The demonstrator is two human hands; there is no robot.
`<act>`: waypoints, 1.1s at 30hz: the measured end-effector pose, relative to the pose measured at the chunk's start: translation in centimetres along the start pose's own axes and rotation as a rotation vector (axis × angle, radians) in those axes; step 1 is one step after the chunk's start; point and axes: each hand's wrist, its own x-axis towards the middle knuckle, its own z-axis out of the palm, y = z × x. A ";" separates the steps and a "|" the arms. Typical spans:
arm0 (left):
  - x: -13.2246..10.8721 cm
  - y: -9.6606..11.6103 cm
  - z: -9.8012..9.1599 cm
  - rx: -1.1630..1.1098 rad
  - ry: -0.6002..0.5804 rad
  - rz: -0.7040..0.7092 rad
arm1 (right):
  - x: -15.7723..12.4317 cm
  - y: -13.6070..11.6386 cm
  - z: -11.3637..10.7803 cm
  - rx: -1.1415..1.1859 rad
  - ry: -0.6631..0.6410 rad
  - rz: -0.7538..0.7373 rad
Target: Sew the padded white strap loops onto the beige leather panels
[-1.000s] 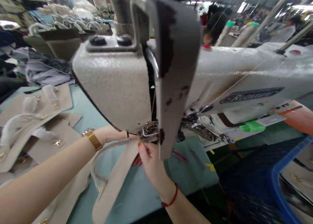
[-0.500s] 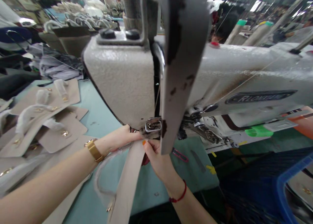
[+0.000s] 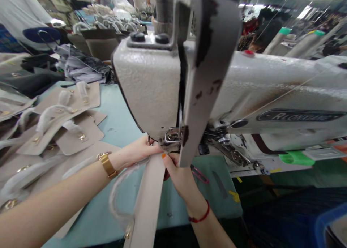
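A long beige bag panel [image 3: 150,193] runs from the near table edge up under the head of a white sewing machine [image 3: 148,85]. Attached to its left side is a plastic-wrapped handle [image 3: 114,201] with a gold fitting. My left hand [image 3: 139,150] grips the panel's far left part close below the machine head; its fingertips are partly hidden there. On the right edge, my right hand [image 3: 179,175] pinches the panel, thumb on top and fingers underneath. The needle area is hidden behind the machine's hanging grey bar [image 3: 208,78].
Several beige panels with wrapped handles [image 3: 73,139] lie piled on the green table [image 3: 111,107] at left. Pink-handled snips [image 3: 200,175] lie right of my right hand. A blue crate [image 3: 322,219] stands at lower right. Bags and people are behind.
My view has shifted left, so the machine and table appear farther right. Both hands keep their hold on the panel at the machine, with little visible movement.
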 end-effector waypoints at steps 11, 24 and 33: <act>-0.4 -0.9 0.9 0.017 0.054 -0.046 | -0.3 -1.4 -1.2 -0.032 -0.076 -0.011; -0.3 -2.8 -0.1 0.044 0.094 -0.015 | -0.2 -2.2 -1.7 -0.119 -0.026 -0.096; -2.8 -5.3 -0.7 -0.168 0.402 -0.134 | -0.3 -2.1 -2.2 -0.218 -0.056 -0.118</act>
